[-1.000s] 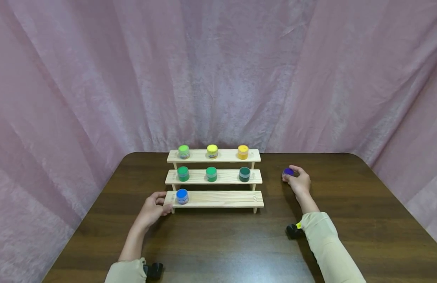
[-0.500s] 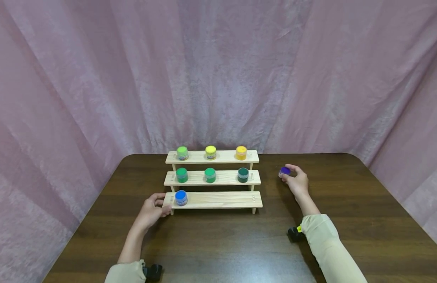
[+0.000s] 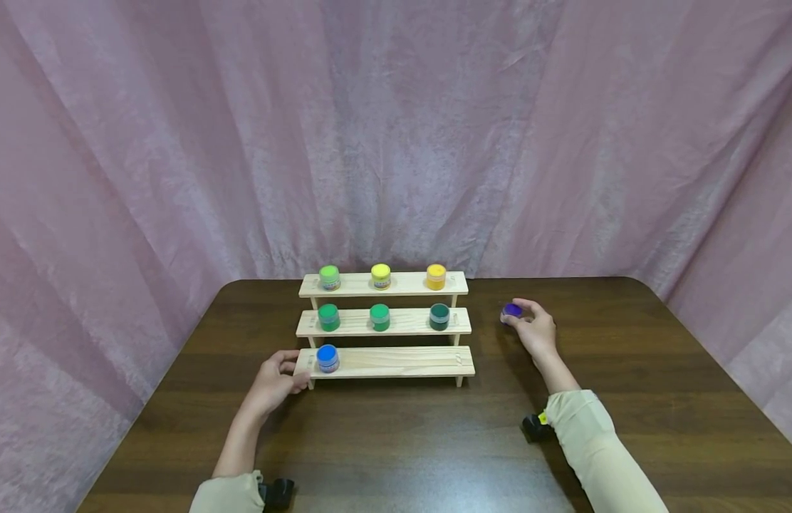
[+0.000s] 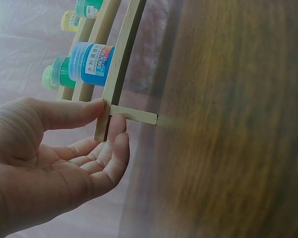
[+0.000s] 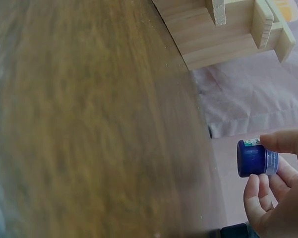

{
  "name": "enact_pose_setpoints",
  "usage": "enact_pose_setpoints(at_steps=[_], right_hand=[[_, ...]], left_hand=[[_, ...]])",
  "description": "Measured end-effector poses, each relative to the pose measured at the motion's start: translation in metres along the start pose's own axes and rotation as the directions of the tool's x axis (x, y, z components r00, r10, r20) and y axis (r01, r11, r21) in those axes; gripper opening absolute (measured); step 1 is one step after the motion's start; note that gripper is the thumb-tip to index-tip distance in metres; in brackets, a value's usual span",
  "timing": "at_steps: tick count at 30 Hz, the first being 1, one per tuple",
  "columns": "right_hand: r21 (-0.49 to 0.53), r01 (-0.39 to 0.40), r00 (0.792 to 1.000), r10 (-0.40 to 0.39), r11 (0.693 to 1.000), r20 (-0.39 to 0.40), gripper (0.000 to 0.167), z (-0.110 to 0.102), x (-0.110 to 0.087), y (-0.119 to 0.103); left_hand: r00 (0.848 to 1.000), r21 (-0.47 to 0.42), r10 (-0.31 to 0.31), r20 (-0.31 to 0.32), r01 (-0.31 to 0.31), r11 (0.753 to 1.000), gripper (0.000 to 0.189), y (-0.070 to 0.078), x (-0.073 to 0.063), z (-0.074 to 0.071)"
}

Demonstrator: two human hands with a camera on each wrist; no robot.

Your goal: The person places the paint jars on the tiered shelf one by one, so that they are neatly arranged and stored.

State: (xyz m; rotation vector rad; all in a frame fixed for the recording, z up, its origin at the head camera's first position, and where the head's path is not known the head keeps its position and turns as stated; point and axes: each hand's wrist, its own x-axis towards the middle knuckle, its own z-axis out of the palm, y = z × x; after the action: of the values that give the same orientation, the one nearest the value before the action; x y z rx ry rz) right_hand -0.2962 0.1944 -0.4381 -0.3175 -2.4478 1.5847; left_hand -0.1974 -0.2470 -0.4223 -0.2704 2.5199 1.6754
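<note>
My right hand pinches a small paint jar with a purple-blue lid between thumb and fingers, right of the shelf and close over the table. My left hand grips the left end of the lowest step of a three-tier wooden shelf. In the left wrist view its thumb lies on the step's upper face, with fingers beneath by the short leg. Next to that thumb, a blue paint jar stands at the left of the lowest step.
On the middle step are two green jars, one being the left jar, and a dark green jar. The top step bears a light green jar, a yellow jar and an orange-yellow jar. A pink curtain hangs behind the brown table.
My right hand has moved slightly left toward the shelf with the purple-blue jar. My left hand keeps its grip on the step. The whole head view has shifted a little.
</note>
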Motion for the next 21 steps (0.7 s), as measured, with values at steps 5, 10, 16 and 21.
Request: enact_pose_setpoints(at_steps=[5, 10, 16, 21], right_hand=[[-0.064, 0.026, 0.999, -0.028, 0.998, -0.022, 0.044, -0.001, 0.0003, 0.0005], [-0.092, 0.039, 0.999, -0.04, 0.995, -0.009, 0.044, -0.0024, 0.0006, 0.0017], [-0.109, 0.073, 0.997, -0.072, 0.991, 0.014, 0.045, -0.0036, 0.0016, 0.0006], [-0.116, 0.081, 0.996, -0.076, 0.99, 0.05, 0.045, -0.0079, -0.0002, -0.0013]], left_hand=[[1.0, -0.002, -0.001, 0.0, 0.001, 1.0, 0.052, 0.0005, -0.0012, -0.0006], [1.0, 0.0, 0.005, 0.003, -0.005, 1.0, 0.051, 0.0012, -0.0018, -0.0006], [1.0, -0.002, 0.003, 0.002, -0.003, 1.0, 0.051, 0.0015, -0.0016, -0.0005], [1.0, 0.0, -0.001, 0.004, 0.001, 1.0, 0.052, 0.0013, -0.0013, -0.0007]])
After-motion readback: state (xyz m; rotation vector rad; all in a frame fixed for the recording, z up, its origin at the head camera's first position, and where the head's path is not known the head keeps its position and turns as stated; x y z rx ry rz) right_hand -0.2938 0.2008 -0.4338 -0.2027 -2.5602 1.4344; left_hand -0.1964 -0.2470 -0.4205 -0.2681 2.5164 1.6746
